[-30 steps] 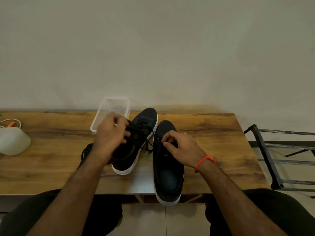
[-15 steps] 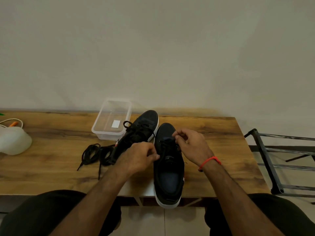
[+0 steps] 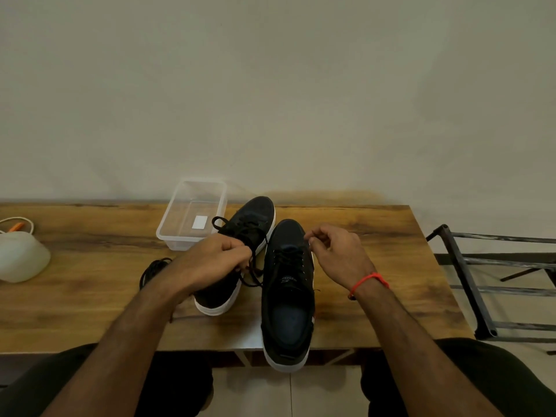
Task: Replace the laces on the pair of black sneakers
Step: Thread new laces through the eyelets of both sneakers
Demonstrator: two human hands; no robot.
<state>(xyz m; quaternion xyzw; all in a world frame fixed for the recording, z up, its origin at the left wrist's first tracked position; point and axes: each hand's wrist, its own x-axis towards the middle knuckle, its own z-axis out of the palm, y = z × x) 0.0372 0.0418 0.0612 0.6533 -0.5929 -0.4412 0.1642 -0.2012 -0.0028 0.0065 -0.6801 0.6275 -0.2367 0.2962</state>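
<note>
Right sneaker (image 3: 287,296), heel overhanging the table (image 3: 376,302) edge: lace (image 3: 290,257) ends pinched by curled left hand (image 3: 216,260) and right hand (image 3: 337,251). Advice: draw both ends evenly, keeping the crossings flat. Left sneaker (image 3: 240,236) just beside. Clear plastic tub (image 3: 192,215): one white slip only.

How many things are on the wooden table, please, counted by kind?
Black sneakers: 2 (left one, right one)
Loose black lace bundle: 1
Clear plastic container: 1
White rounded object at the left edge: 1
Orange-tipped item with a pale cord behind it: 1, too small to identify
Total: 6
</note>
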